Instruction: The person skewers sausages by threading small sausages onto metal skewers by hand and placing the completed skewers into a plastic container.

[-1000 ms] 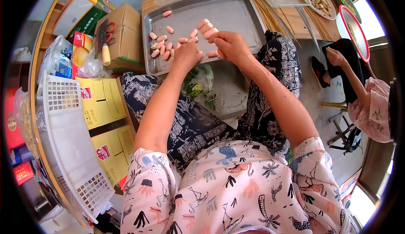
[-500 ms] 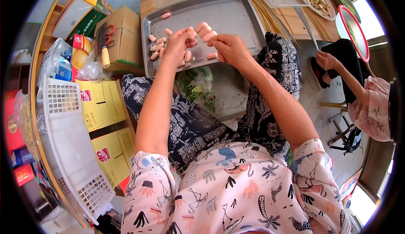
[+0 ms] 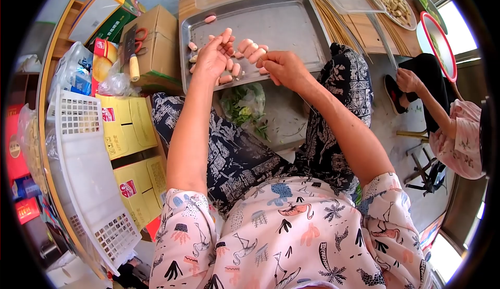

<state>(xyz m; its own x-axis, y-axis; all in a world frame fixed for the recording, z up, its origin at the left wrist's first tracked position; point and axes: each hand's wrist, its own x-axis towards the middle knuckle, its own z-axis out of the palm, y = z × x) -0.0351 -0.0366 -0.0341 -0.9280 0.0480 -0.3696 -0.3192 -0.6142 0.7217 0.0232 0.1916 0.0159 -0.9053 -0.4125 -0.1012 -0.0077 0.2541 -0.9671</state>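
Above the metal tray (image 3: 281, 21), my right hand (image 3: 284, 69) is closed around the end of a skewer, mostly hidden, that carries several small pink sausages (image 3: 251, 51). To their left, my left hand (image 3: 212, 59) is turned palm up with its fingers curled, and a single pink sausage (image 3: 227, 35) sits at its fingertips. Several loose sausages (image 3: 236, 69) lie in the tray below and around my left hand. One more sausage (image 3: 210, 19) rests near the tray's upper left corner.
Bamboo skewers (image 3: 333, 18), a plate of food pieces (image 3: 390, 0) and a red-rimmed bowl (image 3: 452, 54) are at the upper right. A co-worker's hand (image 3: 410, 80) is at the right. Left stand a cardboard box (image 3: 159, 41), scissors (image 3: 139, 40) and a white basket (image 3: 86, 169). Greens (image 3: 244, 107) lie below the tray.
My left hand has risen from the loose sausages and turned palm up with one sausage. My right hand stays nearly in place with the skewer. The co-worker's hand has moved down and left.
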